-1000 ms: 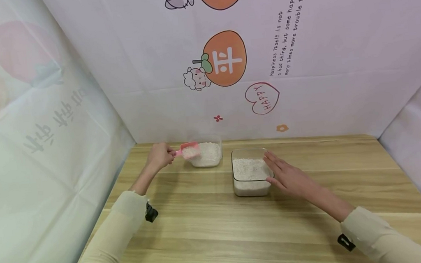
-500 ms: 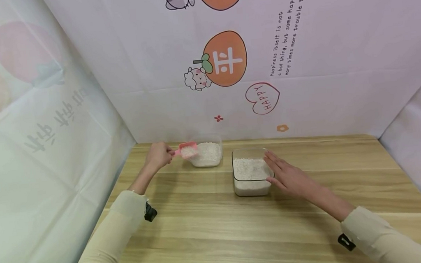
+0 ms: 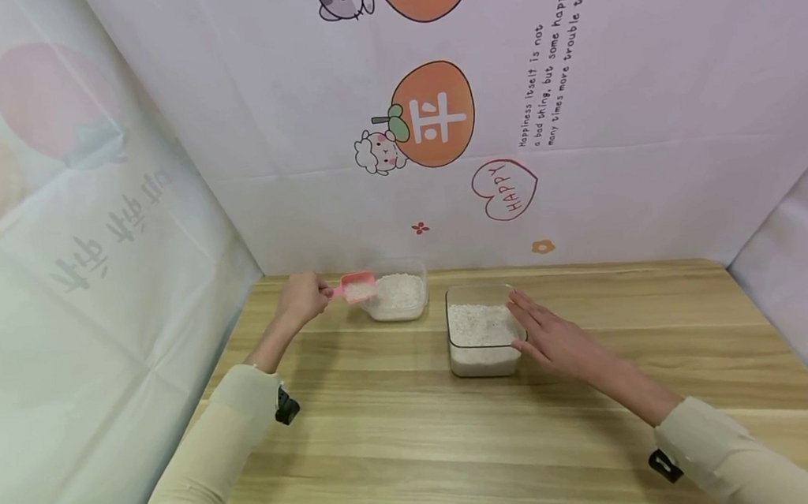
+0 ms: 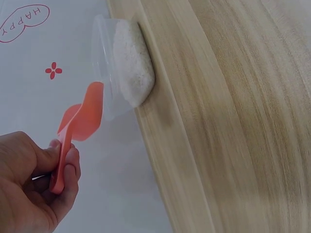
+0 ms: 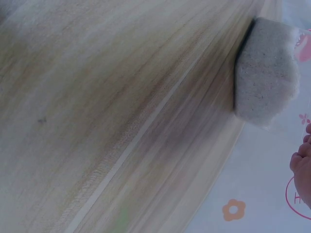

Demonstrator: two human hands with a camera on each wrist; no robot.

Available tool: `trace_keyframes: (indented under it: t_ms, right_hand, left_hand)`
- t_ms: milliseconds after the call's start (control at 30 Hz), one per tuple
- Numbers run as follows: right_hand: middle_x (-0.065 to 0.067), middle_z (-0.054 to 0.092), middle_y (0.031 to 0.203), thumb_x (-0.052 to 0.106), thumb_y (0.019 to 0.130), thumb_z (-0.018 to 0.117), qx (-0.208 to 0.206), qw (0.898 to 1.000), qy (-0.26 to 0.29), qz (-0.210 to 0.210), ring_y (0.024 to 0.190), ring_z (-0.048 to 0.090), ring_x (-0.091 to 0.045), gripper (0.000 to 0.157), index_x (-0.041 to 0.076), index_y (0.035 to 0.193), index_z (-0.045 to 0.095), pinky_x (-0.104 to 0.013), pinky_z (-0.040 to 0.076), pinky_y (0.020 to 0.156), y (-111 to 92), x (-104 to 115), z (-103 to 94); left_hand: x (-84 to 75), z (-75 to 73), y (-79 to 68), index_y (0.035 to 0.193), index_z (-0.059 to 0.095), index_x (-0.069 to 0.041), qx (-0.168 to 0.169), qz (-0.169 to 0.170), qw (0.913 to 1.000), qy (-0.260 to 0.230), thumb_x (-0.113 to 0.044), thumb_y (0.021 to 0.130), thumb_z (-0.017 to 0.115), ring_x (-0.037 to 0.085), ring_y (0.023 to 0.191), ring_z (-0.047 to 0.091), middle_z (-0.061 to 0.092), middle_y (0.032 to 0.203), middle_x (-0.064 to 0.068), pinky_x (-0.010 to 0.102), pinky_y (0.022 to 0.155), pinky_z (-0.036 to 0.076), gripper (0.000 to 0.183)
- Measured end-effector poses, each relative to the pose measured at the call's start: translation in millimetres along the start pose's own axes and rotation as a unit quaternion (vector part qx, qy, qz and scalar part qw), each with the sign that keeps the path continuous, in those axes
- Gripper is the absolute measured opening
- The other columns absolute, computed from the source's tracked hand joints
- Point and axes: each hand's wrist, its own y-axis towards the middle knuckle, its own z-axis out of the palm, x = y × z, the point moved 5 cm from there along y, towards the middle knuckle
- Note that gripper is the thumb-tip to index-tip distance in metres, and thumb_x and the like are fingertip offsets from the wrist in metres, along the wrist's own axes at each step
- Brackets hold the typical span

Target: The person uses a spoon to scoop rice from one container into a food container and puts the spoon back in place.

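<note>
My left hand [image 3: 302, 298] pinches the handle of a pink plastic scoop [image 3: 357, 277] between thumb and fingers. White grains that look like rice lie in the scoop's bowl, which overlaps the left rim of a small clear container [image 3: 396, 315]. In the left wrist view the scoop [image 4: 86, 116] is tilted beside that container, and its contents are hidden. More rice [image 3: 401, 290] fills the small container. To its right stands a deeper clear container [image 3: 484, 366], also holding rice [image 3: 477, 324]. My right hand [image 3: 561, 342] rests with extended fingers along this container's right rim.
Both containers stand on a wooden table [image 3: 420, 456], near its back edge. A printed white sheet [image 3: 286, 206] rises right behind them, and another sheet [image 3: 132, 321] closes off the left side.
The scoop has shifted slightly left over the small container's rim, and less rice shows in it. My right hand and the deeper container have stayed in place.
</note>
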Motion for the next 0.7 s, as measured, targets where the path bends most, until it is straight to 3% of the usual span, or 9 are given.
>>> trace_keyframes:
  t_ms: [167, 400, 700]
  right_hand:
    - [-0.017, 0.021, 0.153, 0.039, 0.096, 0.045, -0.003, 1.000, 0.001, 0.000, 0.140, 0.024, -0.032, 0.065, -0.002, 0.144, 0.027, -0.047, 0.034, 0.104, -0.3, -0.3, 0.3]
    - [-0.016, 0.018, 0.154, 0.041, 0.097, 0.042, 0.009, 1.000, 0.000, 0.006, 0.140, 0.022, -0.030, 0.066, 0.000, 0.146, 0.023, -0.045, 0.035, 0.104, -0.7, -1.6, 1.6]
    - [-0.015, 0.018, 0.154, 0.040, 0.097, 0.044, 0.005, 1.000, -0.001, 0.007, 0.140, 0.023, -0.031, 0.065, -0.001, 0.145, 0.026, -0.045, 0.035, 0.103, -0.4, 0.1, -0.6]
  left_hand:
    - [-2.1, -1.5, 1.6, 0.051, 0.056, -0.011, -0.011, 0.010, 0.9998, 0.015, -0.011, 0.086, 0.058, 0.010, 0.045, 0.047, 0.056, 0.048, -0.001, 0.023, 0.045, 0.030, 0.035]
    - [-4.0, -3.9, 3.8, 0.056, 0.063, -0.010, -0.028, 0.015, 0.9986, 0.043, -0.011, 0.084, 0.060, 0.012, 0.048, 0.035, 0.045, 0.047, -0.003, 0.026, 0.045, 0.027, 0.028]
    - [-8.0, -5.9, 6.1, 0.066, 0.072, -0.009, -0.041, 0.021, 0.9964, 0.071, -0.013, 0.082, 0.063, 0.014, 0.052, 0.040, 0.057, 0.055, 0.000, 0.027, 0.048, 0.031, 0.019]
